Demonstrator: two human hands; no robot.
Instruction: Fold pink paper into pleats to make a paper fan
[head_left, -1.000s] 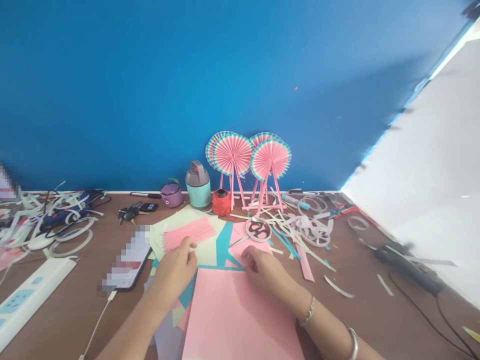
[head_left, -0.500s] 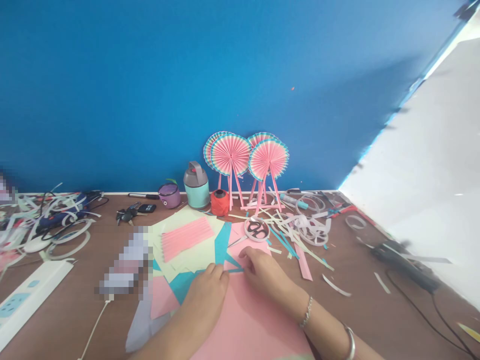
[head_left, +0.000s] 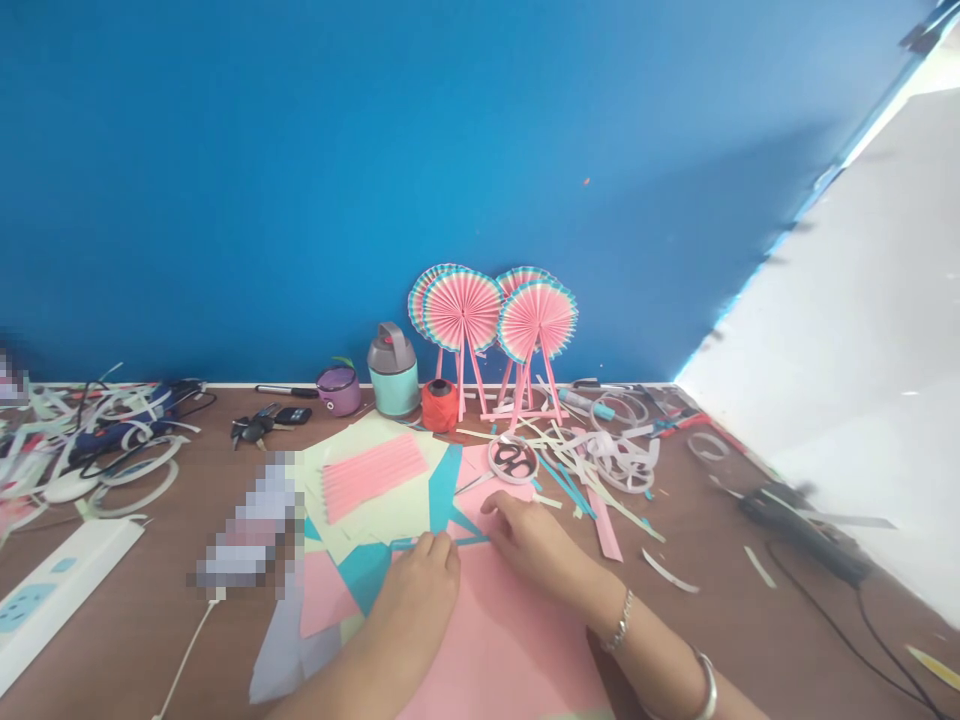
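A large pink paper sheet [head_left: 517, 640] lies before me, with a narrow blue strip along its far edge. My left hand [head_left: 424, 570] has its fingers bunched together on that edge, left of the middle. On the right part of the same edge, my right hand [head_left: 529, 535] is curled, thumb and forefinger close together; its fingertips are partly hidden. Beyond the hands, a pleated pink paper [head_left: 375, 475] rests on pale green sheets [head_left: 375, 530]. Scissors [head_left: 514, 460] lie inside a roll of clear tape [head_left: 491, 462], just past my right hand.
Pink paper fans [head_left: 463, 312] on stick legs stand against the blue wall. Nearby are a teal-and-grey flask [head_left: 394, 385], a red container [head_left: 439, 408] and a purple pot [head_left: 339, 392]. Paper strips [head_left: 622, 460] litter the right; a power strip [head_left: 67, 600] lies left, keys [head_left: 255, 428] behind.
Both hands stay at the far edge of the pink sheet with only slight shifts. More of the blue strip shows left of my left hand. The view has moved a little.
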